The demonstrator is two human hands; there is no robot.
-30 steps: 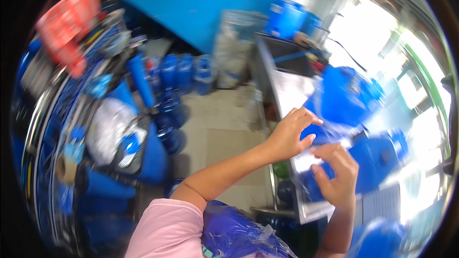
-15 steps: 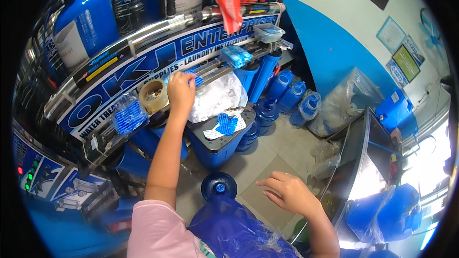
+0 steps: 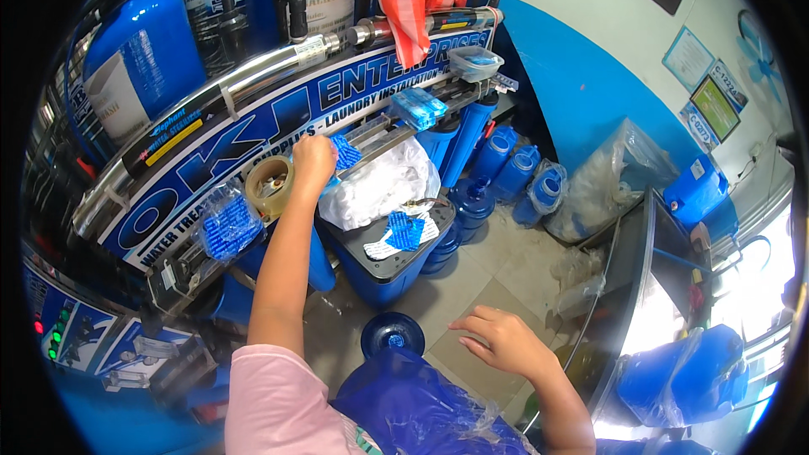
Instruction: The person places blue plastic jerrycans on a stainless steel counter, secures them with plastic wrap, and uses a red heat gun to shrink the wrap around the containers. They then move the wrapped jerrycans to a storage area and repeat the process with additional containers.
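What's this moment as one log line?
left hand: at blue printed plastic pieces, grip unclear | right hand: open, empty, over beige tiled floor

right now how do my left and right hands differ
The left hand has curled fingers; the right hand is open, its fingers loosely bent. The left hand is beside the tape; the right hand hangs over the floor. The left hand's grip is hidden; the right hand shows nothing in it. Both are bare.
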